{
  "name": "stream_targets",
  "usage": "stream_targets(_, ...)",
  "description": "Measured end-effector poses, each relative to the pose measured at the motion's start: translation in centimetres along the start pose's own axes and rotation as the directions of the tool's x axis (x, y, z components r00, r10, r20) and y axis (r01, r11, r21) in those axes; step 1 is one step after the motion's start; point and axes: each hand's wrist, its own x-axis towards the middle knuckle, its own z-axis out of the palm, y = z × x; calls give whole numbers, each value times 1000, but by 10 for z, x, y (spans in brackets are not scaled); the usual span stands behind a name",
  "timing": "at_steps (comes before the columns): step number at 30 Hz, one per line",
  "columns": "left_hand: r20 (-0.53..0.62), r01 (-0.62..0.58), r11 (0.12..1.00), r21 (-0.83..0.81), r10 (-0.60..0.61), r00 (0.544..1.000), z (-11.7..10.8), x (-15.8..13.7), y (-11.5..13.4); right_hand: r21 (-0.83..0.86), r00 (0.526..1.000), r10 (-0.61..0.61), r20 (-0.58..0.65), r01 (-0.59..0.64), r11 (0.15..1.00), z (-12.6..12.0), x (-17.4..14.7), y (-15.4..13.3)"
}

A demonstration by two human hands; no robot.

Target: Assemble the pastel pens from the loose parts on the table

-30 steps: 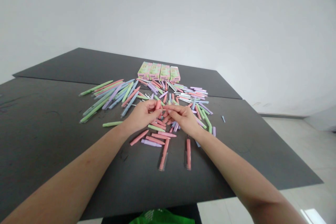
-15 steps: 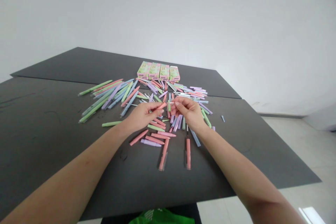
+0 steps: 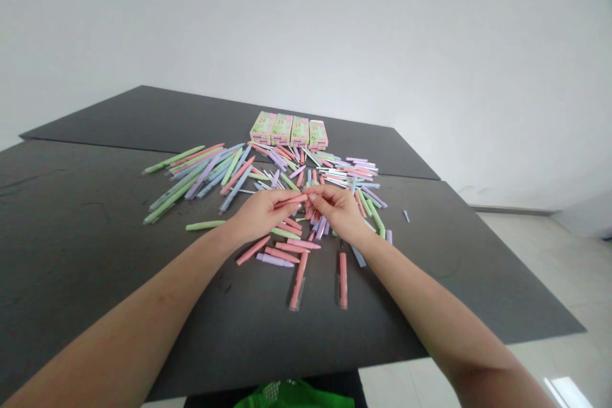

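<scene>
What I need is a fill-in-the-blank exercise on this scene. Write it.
The slim plastic tube in the bare left hand is coloured ____.
The pink-and-green cardboard boxes form a row of ____.
The small blue plastic piece lies to the ____ of the bare right hand.
Bright ____ fabric shows at the bottom edge.

Missing words: pink; four; right; green.

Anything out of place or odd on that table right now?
Yes, one small thing: a little blue piece lies alone on the dark table, right of the other coloured pieces and clearly apart from them.
</scene>
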Motion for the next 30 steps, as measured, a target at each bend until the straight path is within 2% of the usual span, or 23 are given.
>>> stream_targets(4, 13, -32, 999, 9, 32, 999, 0, 1, 1, -15, 999, 29, 35, -28, 999, 0, 0, 2)
stream_targets(9, 23, -8, 1000, 9, 8, 1000, 0, 0, 1, -13, 997, 57, 61, -56, 998, 0, -1, 2)
stream_targets(23, 26, -60, 995, 77, 58, 998, -1, 1, 2, -17, 993, 16, 119, -15, 1000, 2, -3, -1)
stream_targets(30, 60, -61, 997, 46, 58, 996, -2, 1, 3, 119, 984, 51, 171, -72, 990, 0, 0, -1)
